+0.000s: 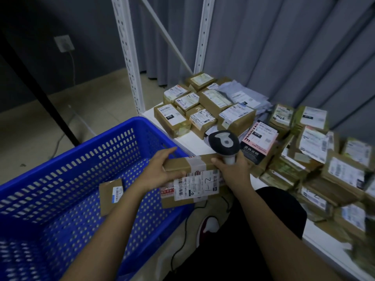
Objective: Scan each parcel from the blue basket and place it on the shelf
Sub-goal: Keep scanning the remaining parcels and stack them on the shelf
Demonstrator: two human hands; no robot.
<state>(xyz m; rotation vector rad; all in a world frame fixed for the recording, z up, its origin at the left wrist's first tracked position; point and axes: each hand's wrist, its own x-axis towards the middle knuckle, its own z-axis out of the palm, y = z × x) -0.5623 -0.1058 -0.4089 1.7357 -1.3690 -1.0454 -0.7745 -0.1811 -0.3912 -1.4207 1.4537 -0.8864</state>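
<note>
Parcel, a long brown cardboard box with a white shipping label facing up and "1-2" handwritten on it, is held above the near right corner of the blue basket, just beside the front edge of the shelf. The left hand grips its left end, fingers over the top edge and thumb lying across the label side. The right hand is clenched around the handle of a barcode scanner and also presses against the box's right end; the scanner's dark head with its grey top points away toward the shelf.

Inside the basket one smaller cardboard box with a label lies on the perforated floor, partly hidden by the left forearm.

On the white shelf board many labelled brown boxes are packed touching one another from the left upright toward the right edge, with grey mailer bags behind them and a pink-and-black package just right of the scanner. Grey curtains hang behind the shelf.
</note>
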